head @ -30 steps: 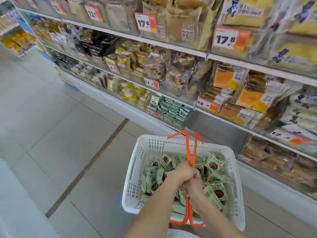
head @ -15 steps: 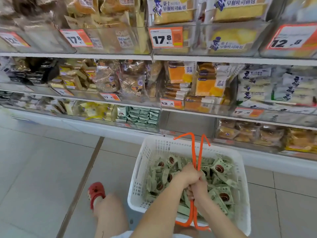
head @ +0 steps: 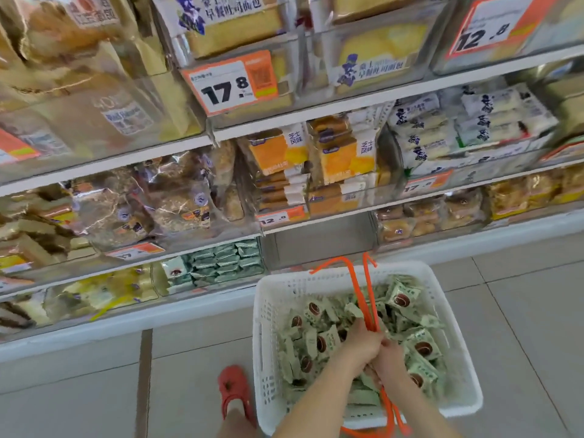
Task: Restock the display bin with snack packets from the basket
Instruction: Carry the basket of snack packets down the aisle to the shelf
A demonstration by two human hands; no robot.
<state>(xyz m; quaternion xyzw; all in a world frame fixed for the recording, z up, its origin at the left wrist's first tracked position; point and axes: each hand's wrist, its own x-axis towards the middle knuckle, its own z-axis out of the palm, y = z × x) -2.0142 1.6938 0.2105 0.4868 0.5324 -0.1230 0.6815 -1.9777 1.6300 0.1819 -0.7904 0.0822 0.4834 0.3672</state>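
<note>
A white plastic basket (head: 265,352) hangs in front of me, filled with several pale green snack packets (head: 422,347) printed with a brown round cake. My left hand (head: 360,346) and my right hand (head: 390,358) both grip its orange handles (head: 368,298) together over the middle of the basket. On the lowest shelf, just left of the basket, a clear display bin (head: 221,263) holds stacked packets of the same green kind. To the right of that bin is a bare grey shelf gap (head: 319,245).
Shelves of bagged bread and cakes with orange price tags (head: 230,82) rise close ahead. The white shelf base (head: 126,320) runs along the floor. My foot in a red clog (head: 235,387) stands on the grey tiled floor (head: 521,311) left of the basket.
I have turned from the aisle to face the shelves and come closer. The basket has stayed in both hands; the green-packet bin now lies just beyond its left corner.
</note>
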